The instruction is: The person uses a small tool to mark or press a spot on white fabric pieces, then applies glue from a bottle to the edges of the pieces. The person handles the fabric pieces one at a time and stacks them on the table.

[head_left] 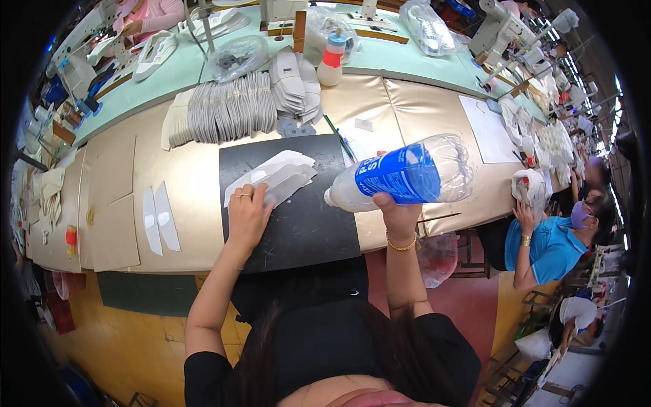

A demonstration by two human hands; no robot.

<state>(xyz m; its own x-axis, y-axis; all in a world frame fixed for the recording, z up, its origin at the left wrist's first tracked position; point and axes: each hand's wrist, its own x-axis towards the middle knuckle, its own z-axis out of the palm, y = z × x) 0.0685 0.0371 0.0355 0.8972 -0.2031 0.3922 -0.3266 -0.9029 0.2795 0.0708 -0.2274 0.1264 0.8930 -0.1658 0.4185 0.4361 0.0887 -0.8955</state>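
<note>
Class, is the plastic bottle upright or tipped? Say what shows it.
Tipped: the right hand holds the bottle sideways, its neck pointing left over the black mat, not upward.

Downward fisheye view from head height

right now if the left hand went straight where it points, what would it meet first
The pale cut pieces under the left hand; past them, probably the stacked grey pieces, though depth is unclear.
</note>
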